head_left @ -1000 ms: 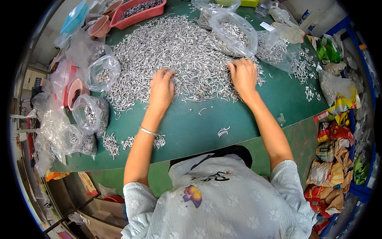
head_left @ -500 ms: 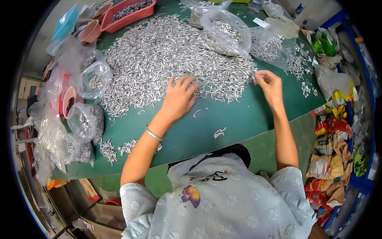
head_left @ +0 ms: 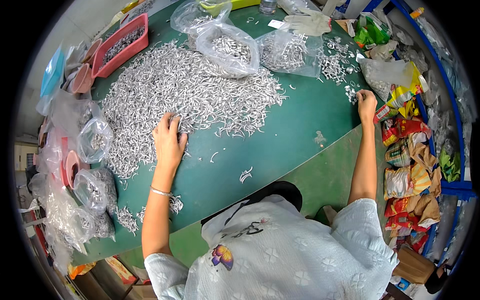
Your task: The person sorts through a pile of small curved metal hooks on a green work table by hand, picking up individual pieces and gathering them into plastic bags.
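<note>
A wide heap of small silver metal hooks (head_left: 185, 90) covers the far half of a green table (head_left: 280, 145). My left hand (head_left: 169, 139) lies flat, fingers spread, on the near edge of that heap. My right hand (head_left: 366, 100) is stretched to the table's right edge, fingers curled beside a small scatter of silver pieces (head_left: 351, 93); whether it holds any is hidden. A small bunch of hooks (head_left: 245, 174) lies alone on the bare green surface near me.
Clear plastic bags of metal parts (head_left: 227, 47) sit at the back and along the left edge (head_left: 95, 140). A pink tray (head_left: 122, 44) stands back left, a white glove (head_left: 306, 23) at the back. Coloured packets (head_left: 407, 165) pile up on the right.
My right hand has swung from the heap's right side out to the table's right edge. My left hand has shifted left along the heap's near edge.
</note>
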Demonstrator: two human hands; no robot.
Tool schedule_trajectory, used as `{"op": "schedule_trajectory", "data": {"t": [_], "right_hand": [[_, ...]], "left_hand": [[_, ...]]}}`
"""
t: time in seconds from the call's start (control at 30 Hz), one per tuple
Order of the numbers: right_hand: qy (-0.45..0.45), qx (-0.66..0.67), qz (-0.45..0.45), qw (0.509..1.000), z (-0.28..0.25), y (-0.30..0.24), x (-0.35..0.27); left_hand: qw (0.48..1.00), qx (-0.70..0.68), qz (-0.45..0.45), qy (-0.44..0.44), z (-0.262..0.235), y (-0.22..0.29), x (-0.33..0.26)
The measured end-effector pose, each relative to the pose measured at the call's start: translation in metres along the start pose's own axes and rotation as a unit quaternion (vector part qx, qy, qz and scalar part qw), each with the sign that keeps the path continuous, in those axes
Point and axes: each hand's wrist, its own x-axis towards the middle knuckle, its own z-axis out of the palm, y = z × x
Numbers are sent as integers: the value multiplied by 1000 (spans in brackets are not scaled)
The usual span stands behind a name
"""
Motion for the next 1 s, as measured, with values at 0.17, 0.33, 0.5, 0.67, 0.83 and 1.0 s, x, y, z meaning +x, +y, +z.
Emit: {"op": "schedule_trajectory", "data": {"t": [0.17,0.33,0.5,0.67,0.83,1.0], "right_hand": [[-80,97,-58,990,2,-107,-25],[-317,245,-231,887,17,-223,-50],[-294,205,-303,883,50,-256,-90],[-343,201,-330,856,26,-256,-113],[-287,197,-320,881,27,-264,-110],[-271,203,-350,873,44,-271,-121]], "left_hand": [[997,28,-49,45,4,-2,1],[987,10,-99,126,4,-13,13],[970,-90,-167,151,4,-42,20],[930,-179,-297,118,-9,-71,9],[987,-98,-73,107,-16,-56,2],[997,51,-24,-56,-14,-14,-10]]}}
